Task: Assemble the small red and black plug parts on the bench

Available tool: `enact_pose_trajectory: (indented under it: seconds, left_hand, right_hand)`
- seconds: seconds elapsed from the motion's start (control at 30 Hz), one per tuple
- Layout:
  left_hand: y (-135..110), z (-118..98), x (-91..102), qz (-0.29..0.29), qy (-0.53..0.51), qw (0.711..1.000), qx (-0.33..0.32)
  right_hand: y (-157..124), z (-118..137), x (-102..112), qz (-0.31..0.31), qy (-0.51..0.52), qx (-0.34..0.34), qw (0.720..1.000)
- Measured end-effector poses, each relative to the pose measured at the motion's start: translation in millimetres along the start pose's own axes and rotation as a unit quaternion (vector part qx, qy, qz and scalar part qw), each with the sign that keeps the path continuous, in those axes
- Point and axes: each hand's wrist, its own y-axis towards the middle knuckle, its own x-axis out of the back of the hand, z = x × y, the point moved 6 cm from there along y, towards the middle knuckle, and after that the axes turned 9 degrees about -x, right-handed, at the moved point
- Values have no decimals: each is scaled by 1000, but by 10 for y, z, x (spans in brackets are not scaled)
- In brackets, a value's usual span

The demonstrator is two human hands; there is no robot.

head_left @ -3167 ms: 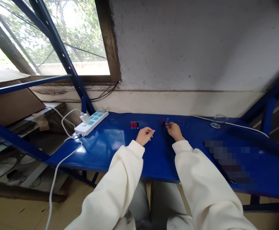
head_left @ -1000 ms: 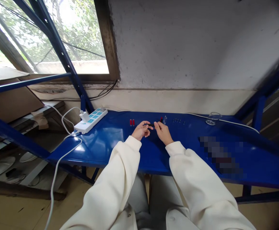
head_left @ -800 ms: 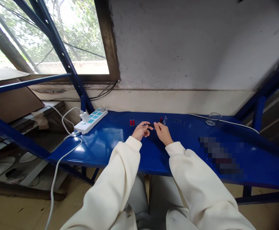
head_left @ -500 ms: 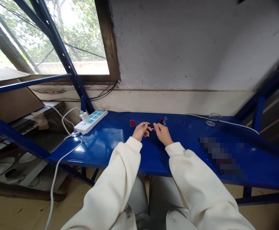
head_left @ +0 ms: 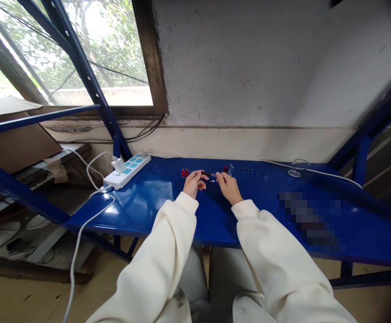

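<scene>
While hands [head_left: 192, 183] [head_left: 229, 186] pinch black tube [head_left: 208, 174], table [head_left: 212, 220] beneath

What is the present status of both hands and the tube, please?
Left hand, right hand: gripping opposite ends of black tube. Small white piece just below it in view. Nothing seen blocking the tube.

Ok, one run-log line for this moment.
left hand: holds black-and-clear tube by black end; right hand: holds clear end; blue table: two red-and-clear tubes, power strip
</scene>
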Motion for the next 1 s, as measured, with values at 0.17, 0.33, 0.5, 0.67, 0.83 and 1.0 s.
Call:
enact_pose_trajectory:
  seconds: [0.17,0.33,0.5,0.67,0.83,1.0]
  left_hand:
    - [-20,3,-48,34,10,999,15]
    - [-7,9,-36,31,21,999,2]
    - [31,33,32,-4,28,999,-23]
    - [31,19,37,-16,79,996,-42]
    - [21,-42,60,-44,123,989,-73]
    - [10,-55,66,-48,139,987,-63]
  right_hand:
    - [-1,-11,-1,2,18,-8,1000]
    - [9,-36,-35,18,17,-6,1000]
    - [41,-55,-81,35,-10,32,999]
    - [54,-110,-100,48,-110,59,991]
    - [89,-258,-96,101,-181,9,978]
    - [145,-499,95,99,-215,-118,964]
